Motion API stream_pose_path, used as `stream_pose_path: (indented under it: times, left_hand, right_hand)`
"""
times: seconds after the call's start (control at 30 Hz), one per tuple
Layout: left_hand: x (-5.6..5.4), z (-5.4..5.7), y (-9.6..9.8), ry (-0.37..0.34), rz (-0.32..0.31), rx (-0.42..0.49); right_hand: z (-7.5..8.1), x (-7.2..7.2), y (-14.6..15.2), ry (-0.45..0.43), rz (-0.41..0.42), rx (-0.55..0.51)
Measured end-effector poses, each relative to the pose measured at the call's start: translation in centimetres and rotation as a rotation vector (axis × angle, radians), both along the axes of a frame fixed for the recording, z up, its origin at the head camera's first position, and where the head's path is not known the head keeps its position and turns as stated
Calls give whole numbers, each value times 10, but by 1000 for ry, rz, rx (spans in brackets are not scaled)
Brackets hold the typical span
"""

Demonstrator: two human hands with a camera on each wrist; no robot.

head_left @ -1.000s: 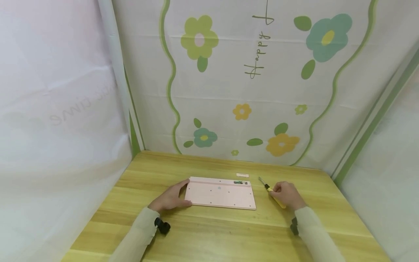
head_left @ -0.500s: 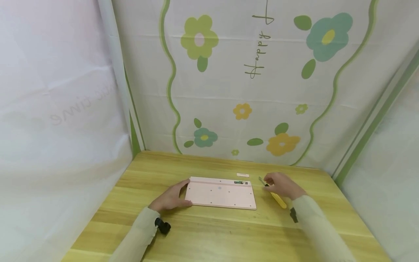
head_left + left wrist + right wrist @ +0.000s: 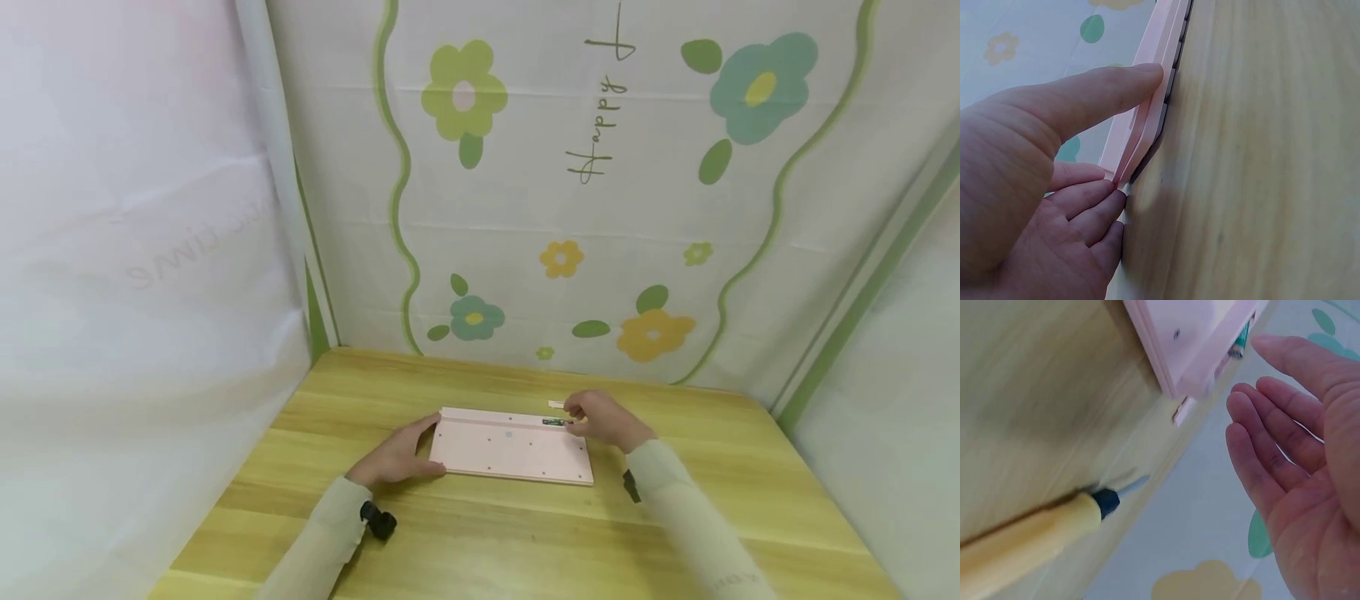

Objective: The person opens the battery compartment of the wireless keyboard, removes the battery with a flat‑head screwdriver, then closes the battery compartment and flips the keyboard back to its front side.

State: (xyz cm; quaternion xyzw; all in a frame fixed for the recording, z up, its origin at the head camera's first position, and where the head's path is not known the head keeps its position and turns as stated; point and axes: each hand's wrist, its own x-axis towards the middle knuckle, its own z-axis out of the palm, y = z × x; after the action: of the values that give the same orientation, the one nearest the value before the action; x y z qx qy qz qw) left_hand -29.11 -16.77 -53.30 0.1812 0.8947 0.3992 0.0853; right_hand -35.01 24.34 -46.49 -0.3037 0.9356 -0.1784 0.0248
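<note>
A pink keyboard [image 3: 510,454] lies key side down on the wooden table, its screw-dotted back facing up. At its left end my left hand [image 3: 397,454] holds it between thumb and fingers; the left wrist view shows the thumb [image 3: 1129,87] along the front edge. Near the back right corner, a small bay exposes a green battery [image 3: 1240,344]. Just over that bay is my right hand [image 3: 603,417], its fingers loosely bent and nothing between them. Behind the keyboard sits a small pale cover piece [image 3: 556,404], partly overlapped by the right fingers.
A yellow-handled screwdriver [image 3: 1041,540] lies on the table [image 3: 487,542] to the right of the keyboard; in the head view my right arm hides it. White curtains with printed flowers [image 3: 652,333] stand behind the table and at both sides.
My right hand has let go of the screwdriver, leaving it on the table, and moved left to the keyboard's battery bay. The left hand keeps its hold on the keyboard.
</note>
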Motion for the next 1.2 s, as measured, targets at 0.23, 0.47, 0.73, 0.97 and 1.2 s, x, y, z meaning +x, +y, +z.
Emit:
stream_pose_path:
  times: [0.23, 0.47, 0.73, 0.97, 1.2]
  left_hand:
    - [1, 1, 2, -5, 7, -6]
    - [2, 0, 2, -9, 5, -3]
    - [-1, 0, 2, -5, 8, 0]
    - [-2, 1, 0, -4, 6, -6]
    - [-1, 2, 2, -4, -8, -4]
  right_hand:
    - [-17, -3, -14, -38, -77, -28]
    - [-27, 0, -17, -30, -125, -66]
    - [-19, -6, -18, -16, -108, -58]
    - [4, -17, -22, -20, -49, -33]
    - [14, -33, -41, 19, -3, -35]
